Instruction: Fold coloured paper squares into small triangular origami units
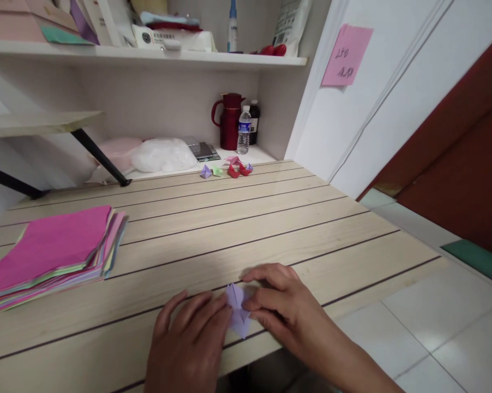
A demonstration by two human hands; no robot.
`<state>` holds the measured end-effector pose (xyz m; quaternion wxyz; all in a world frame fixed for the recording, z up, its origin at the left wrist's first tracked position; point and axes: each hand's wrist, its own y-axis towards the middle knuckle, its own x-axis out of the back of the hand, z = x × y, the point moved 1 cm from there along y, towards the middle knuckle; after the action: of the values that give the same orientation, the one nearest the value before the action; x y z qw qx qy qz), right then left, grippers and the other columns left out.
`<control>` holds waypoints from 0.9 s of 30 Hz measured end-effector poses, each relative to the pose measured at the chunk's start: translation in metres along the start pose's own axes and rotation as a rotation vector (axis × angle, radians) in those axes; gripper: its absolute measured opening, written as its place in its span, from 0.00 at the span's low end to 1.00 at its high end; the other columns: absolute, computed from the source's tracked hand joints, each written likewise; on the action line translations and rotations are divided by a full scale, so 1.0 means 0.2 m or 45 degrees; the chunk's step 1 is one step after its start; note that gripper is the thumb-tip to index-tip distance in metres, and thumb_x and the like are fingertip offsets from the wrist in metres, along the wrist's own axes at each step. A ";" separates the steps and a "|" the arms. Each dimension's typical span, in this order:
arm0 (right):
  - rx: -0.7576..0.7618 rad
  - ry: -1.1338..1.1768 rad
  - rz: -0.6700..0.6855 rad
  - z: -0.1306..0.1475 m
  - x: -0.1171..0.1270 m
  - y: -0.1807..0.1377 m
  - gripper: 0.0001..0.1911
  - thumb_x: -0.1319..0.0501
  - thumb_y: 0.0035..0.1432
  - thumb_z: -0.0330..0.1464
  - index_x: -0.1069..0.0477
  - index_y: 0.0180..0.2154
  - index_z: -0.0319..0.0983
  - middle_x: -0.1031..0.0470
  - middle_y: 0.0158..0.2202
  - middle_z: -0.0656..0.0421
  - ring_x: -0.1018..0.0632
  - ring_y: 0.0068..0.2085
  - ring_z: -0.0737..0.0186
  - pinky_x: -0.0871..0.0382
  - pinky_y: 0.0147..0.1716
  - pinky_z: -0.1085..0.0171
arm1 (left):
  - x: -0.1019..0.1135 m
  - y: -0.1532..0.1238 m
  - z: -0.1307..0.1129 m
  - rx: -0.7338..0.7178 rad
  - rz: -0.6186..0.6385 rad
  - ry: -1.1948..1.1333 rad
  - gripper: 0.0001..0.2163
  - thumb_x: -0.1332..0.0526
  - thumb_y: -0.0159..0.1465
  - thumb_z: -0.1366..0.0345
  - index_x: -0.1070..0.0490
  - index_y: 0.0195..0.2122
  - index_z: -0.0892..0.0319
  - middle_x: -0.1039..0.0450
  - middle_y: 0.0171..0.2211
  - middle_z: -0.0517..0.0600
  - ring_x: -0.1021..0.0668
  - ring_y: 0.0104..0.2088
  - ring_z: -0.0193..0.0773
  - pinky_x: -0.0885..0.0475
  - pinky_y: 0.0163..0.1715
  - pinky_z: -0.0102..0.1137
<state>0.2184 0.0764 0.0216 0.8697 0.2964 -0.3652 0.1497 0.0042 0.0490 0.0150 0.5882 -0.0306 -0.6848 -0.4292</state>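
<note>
A small piece of folded lilac origami paper (240, 315), pointed at top and bottom, lies on the table near its front edge. My left hand (191, 333) grips its left side, thumb and index fingertip pressed against it while the other fingers stretch over the wood. On the opposite side, my right hand (285, 303) has the right edge pinched between thumb and finger, with the index finger reaching out above. Parts of the paper are hidden under the fingertips.
A stack of coloured paper (53, 243) lies at left. Small folded paper figures (233, 170) sit along the table's back edge. Behind them stand a red thermos jug (229, 123) and a water bottle (244, 131). A black-legged raised shelf (37, 124) is at far left.
</note>
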 end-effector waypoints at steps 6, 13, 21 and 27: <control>0.035 0.006 0.011 -0.01 0.00 0.00 0.05 0.37 0.63 0.30 0.23 0.38 0.45 0.23 0.47 0.58 0.27 0.50 0.56 0.35 0.50 0.54 | 0.01 0.00 0.01 -0.250 0.034 0.000 0.15 0.44 0.62 0.72 0.26 0.47 0.50 0.22 0.51 0.37 0.20 0.45 0.35 0.36 0.49 0.37; 0.016 -0.019 0.044 0.00 0.02 0.00 0.07 0.38 0.63 0.29 0.25 0.42 0.45 0.24 0.48 0.58 0.27 0.51 0.57 0.34 0.51 0.55 | 0.01 0.04 -0.02 0.040 0.063 -0.105 0.09 0.39 0.64 0.65 0.25 0.43 0.47 0.17 0.42 0.39 0.18 0.40 0.40 0.30 0.45 0.44; -0.012 -0.033 0.026 0.02 0.00 0.00 0.05 0.37 0.63 0.31 0.24 0.41 0.46 0.24 0.48 0.58 0.27 0.51 0.55 0.35 0.51 0.54 | -0.04 0.01 -0.03 0.320 0.027 -0.350 0.07 0.36 0.62 0.65 0.24 0.39 0.44 0.17 0.40 0.38 0.18 0.40 0.43 0.29 0.46 0.51; -0.088 -0.030 0.097 0.04 0.01 0.02 0.03 0.36 0.61 0.30 0.29 0.37 0.43 0.24 0.48 0.59 0.27 0.50 0.56 0.36 0.51 0.55 | -0.04 0.03 -0.04 0.499 0.016 -0.400 0.07 0.34 0.59 0.67 0.22 0.34 0.45 0.18 0.43 0.43 0.20 0.44 0.49 0.25 0.41 0.53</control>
<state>0.2144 0.0746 0.0295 0.8687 0.2538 -0.3914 0.1667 0.0158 0.0522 0.0114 0.4718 0.0133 -0.8377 -0.2746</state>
